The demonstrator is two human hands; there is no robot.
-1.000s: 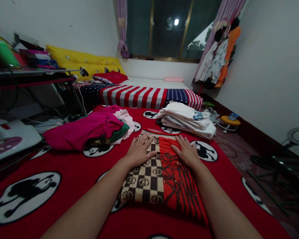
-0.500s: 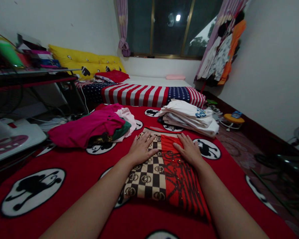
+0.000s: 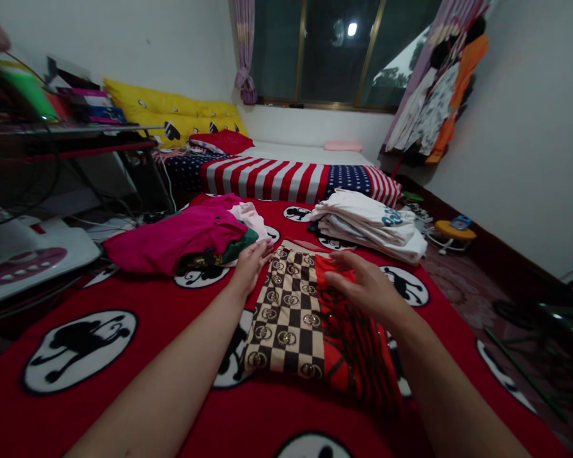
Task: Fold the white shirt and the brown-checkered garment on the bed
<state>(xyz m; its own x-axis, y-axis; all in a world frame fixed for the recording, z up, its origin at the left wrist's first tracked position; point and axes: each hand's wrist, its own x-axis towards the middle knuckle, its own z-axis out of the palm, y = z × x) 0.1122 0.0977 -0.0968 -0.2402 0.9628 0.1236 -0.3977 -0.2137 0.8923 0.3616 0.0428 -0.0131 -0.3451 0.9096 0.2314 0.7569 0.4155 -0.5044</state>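
A folded garment (image 3: 298, 312), half brown-and-cream checks and half red with black print, lies flat on the red blanket (image 3: 138, 356) in front of me. My left hand (image 3: 252, 264) rests at the garment's far left corner, fingers together, touching its edge. Just above the red half hovers my right hand (image 3: 365, 286), fingers spread and holding nothing. A loose heap of magenta, green and pink clothes (image 3: 186, 232) lies just left of my left hand. A stack of folded white clothes (image 3: 370, 222) sits beyond my right hand.
A bed with a stars-and-stripes cover (image 3: 286, 178) and yellow pillows (image 3: 172, 114) stands behind. At the left are a cluttered desk (image 3: 62, 127) and a white appliance (image 3: 28, 251). Clothes hang at the right wall (image 3: 434, 95). A small yellow stool (image 3: 453, 229) and metal frames stand on the floor at right.
Both hands were pressed flat on the folded garment. My left hand has slid out to its far left corner and my right hand has lifted off the red half.
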